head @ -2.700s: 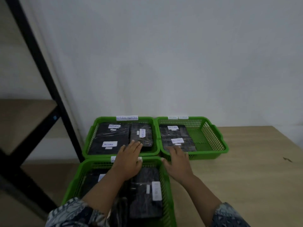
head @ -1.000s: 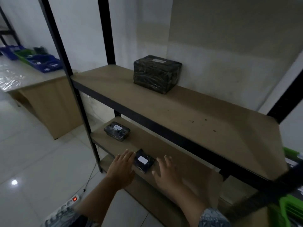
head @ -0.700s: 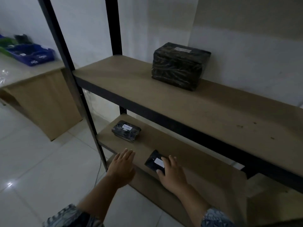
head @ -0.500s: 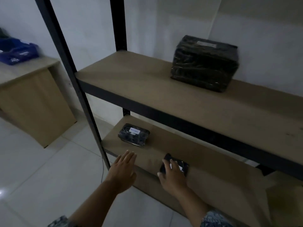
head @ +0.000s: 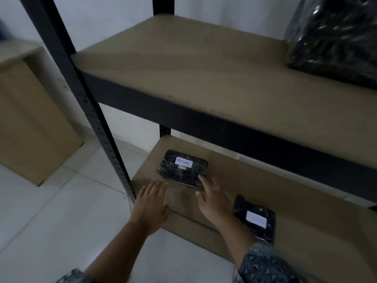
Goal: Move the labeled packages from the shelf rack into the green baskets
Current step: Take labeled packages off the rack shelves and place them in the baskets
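A black wrapped package with a white label reading RETURN [head: 183,168] lies on the lower shelf [head: 289,203] of the rack. My right hand [head: 214,198] hovers at its near right corner, fingers spread, one fingertip at its edge. My left hand [head: 152,205] is open over the shelf's front edge, just left of and below that package. A second black package with a blank-looking white label [head: 255,219] lies on the same shelf, right of my right wrist. No green basket is in view.
The upper shelf [head: 204,64] carries a large black wrapped parcel [head: 334,39] at the far right. A black rack post [head: 85,99] stands left of my hands. A wooden cabinet [head: 30,119] stands at the left on the white tiled floor [head: 51,221].
The view swung from the baskets to the rack. My right hand left the right-hand package and moved left to the RETURN package; my left hand moved closer to it too.
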### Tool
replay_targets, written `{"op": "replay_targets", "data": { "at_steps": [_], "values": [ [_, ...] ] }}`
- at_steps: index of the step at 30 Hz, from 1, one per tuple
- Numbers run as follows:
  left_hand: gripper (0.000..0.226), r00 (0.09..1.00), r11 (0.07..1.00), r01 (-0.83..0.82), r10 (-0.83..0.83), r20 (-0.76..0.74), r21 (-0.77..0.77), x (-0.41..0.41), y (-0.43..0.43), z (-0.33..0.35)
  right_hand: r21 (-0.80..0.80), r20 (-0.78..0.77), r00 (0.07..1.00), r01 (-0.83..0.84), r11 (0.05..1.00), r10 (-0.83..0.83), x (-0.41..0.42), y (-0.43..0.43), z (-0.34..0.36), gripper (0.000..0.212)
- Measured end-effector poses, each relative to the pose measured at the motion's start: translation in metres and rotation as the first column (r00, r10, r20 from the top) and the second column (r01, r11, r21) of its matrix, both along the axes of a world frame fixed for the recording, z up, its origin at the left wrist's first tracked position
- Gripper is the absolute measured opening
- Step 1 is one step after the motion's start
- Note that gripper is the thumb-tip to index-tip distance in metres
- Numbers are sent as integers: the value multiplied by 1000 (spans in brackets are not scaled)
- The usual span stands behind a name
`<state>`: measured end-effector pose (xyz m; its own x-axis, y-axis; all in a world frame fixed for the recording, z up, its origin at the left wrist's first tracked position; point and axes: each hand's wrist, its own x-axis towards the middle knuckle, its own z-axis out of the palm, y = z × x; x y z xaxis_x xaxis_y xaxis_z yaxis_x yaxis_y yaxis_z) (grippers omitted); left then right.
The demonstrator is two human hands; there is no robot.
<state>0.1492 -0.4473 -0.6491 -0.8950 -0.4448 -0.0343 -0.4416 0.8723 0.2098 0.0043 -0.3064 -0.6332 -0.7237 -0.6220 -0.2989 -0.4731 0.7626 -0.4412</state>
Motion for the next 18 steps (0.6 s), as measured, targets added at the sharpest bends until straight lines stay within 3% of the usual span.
{"op": "replay_targets", "data": {
  "at_steps": [6, 14, 18],
  "values": [
    [63, 998, 999, -52, 51, -34, -11, -34, -30, -64, -123, -164, 986, 23, 992, -43, -38, -45, -53, 52],
    [56, 978, 1000, -9, 7, -207, -11, -35, -33, -130, -348, 59, 974, 227, 910, -220, -57, -65, -108, 70],
    [53, 981, 999, -22, 16, -196, -28, -35, -31, -139, -526, 3, 964, 228, 819, -267, -46, -64, -124, 72]
  ]
}}
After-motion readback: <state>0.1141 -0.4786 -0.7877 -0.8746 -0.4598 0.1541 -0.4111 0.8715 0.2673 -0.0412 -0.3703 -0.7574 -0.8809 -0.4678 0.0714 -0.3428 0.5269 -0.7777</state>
